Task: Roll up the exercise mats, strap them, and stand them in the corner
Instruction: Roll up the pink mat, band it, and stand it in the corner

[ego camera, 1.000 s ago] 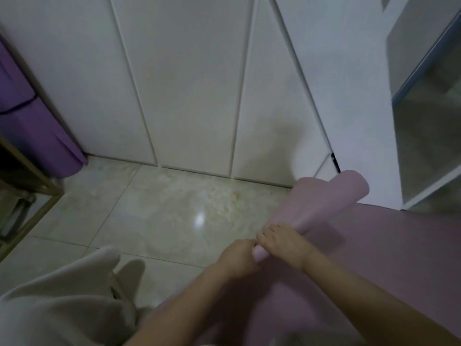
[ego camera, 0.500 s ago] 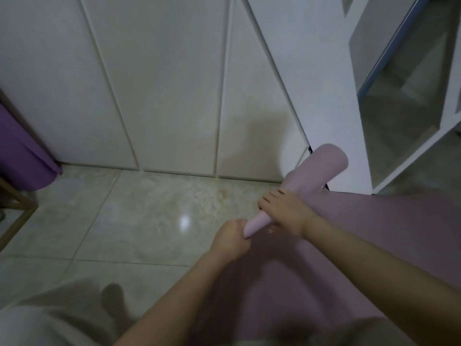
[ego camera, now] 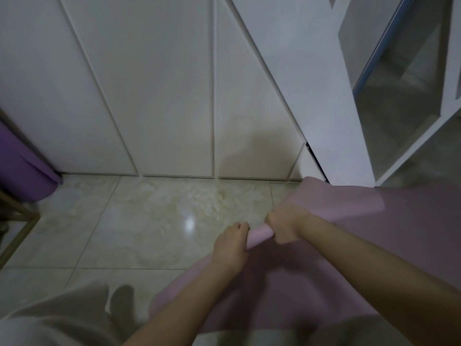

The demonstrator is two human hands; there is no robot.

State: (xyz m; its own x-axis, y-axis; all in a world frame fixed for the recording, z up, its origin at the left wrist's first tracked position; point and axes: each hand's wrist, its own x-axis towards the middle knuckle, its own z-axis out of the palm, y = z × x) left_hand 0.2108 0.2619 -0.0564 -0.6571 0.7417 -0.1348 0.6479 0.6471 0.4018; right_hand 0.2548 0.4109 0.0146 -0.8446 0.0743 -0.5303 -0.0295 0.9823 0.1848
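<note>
Pink exercise mat (ego camera: 324, 283), smooth and matte, lies part-rolled on the floor at lower right, its tight tube slanting up from centre toward the right and widening into a soft blur at the far end. Both hands clench the narrow near end of the roll: the left hand (ego camera: 230, 245) curls over the very tip, and the right hand (ego camera: 287, 223) is wrapped round the tube just beyond it. The unrolled stretch spreads flat beneath the forearms, which cover part of it. Glossy marble-look floor tiles (ego camera: 162, 221) carry a bright spot of reflected light. Plain white cupboard doors (ego camera: 162, 96) close off the far side, meeting a white panel (ego camera: 324, 96) and a glazed door (ego camera: 399, 108) at right. A rolled purple mat (ego camera: 22, 171) leans at the left edge, its top cut off, beside a thin frame (ego camera: 17, 231) too cropped to identify. Pale fabric (ego camera: 50, 325) fills the lower left corner, out of focus
</note>
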